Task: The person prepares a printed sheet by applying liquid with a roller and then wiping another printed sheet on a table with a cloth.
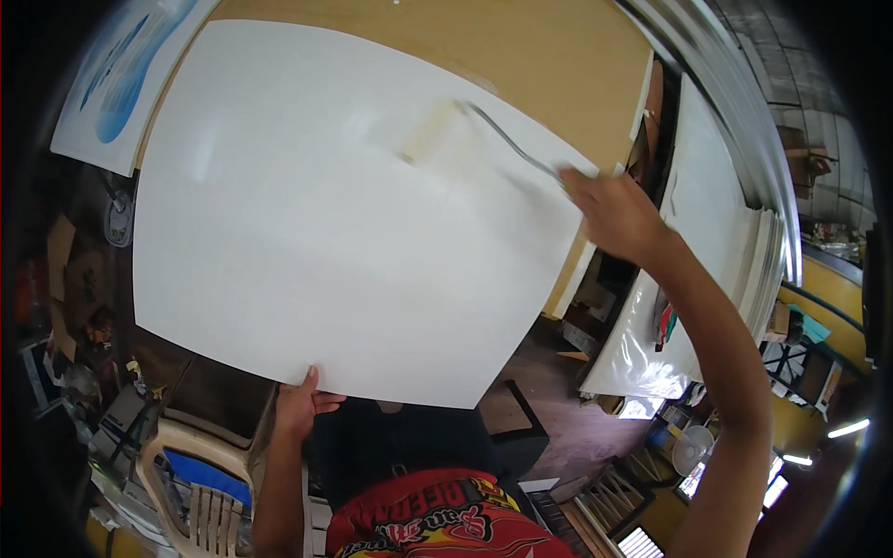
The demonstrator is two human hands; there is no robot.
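Observation:
A large white sheet point(293, 230) spreads before me over a tan board point(551, 77), its near edge jutting out towards my body. My right hand point(614, 209) grips a paint roller by its handle, which my fingers mostly hide. The bent metal rod point(513, 143) runs from my fist to the pale roller sleeve point(432, 132), blurred over the upper right part of the sheet. At the near edge, my left hand point(300, 408) pinches the sheet, thumb on top and fingers below.
A printed board with a blue design point(118, 77) lies at the upper left. Below left stands a beige plastic chair point(202, 453). On the right are a plastic-wrapped white panel point(645, 342) and long metal strips point(750, 132). Farther back is a fan point(692, 450).

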